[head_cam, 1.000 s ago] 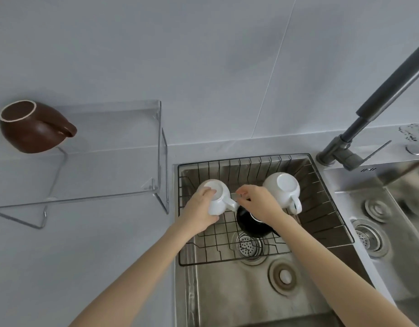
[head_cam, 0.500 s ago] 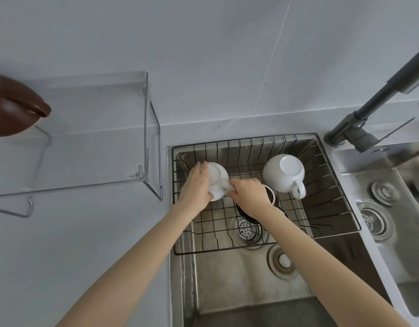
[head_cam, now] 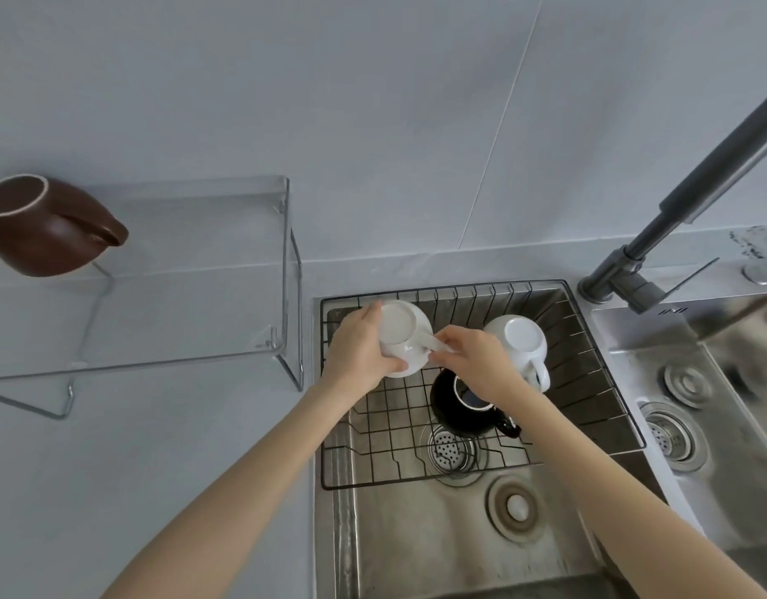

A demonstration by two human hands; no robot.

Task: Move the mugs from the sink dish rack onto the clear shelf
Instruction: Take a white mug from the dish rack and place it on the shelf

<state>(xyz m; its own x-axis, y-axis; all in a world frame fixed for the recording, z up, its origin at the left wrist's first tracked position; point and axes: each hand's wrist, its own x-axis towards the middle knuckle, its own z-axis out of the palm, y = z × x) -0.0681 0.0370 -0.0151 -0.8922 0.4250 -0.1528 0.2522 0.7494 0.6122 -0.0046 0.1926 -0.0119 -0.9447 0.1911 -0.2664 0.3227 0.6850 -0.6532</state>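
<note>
Both my hands hold one white mug [head_cam: 401,335], upside down, over the far left corner of the black wire dish rack [head_cam: 386,430]. My left hand [head_cam: 358,345] wraps its body. My right hand [head_cam: 472,356] pinches its handle. A second white mug [head_cam: 518,341] stands upside down in the rack to the right. A black mug [head_cam: 459,408] lies in the rack just under my right wrist. On the clear shelf [head_cam: 191,270], at its far left, a brown mug [head_cam: 44,227] stands upright.
The rack sits across the steel sink [head_cam: 416,533], above its drain. A dark grey faucet [head_cam: 693,183] rises at the right, over a second basin [head_cam: 719,382]. Grey counter surrounds the shelf, with the grey wall behind.
The white mug has tilted so its base faces up toward me, and my left hand has closed further around it. The view has swung back to the left, showing the brown mug fully.
</note>
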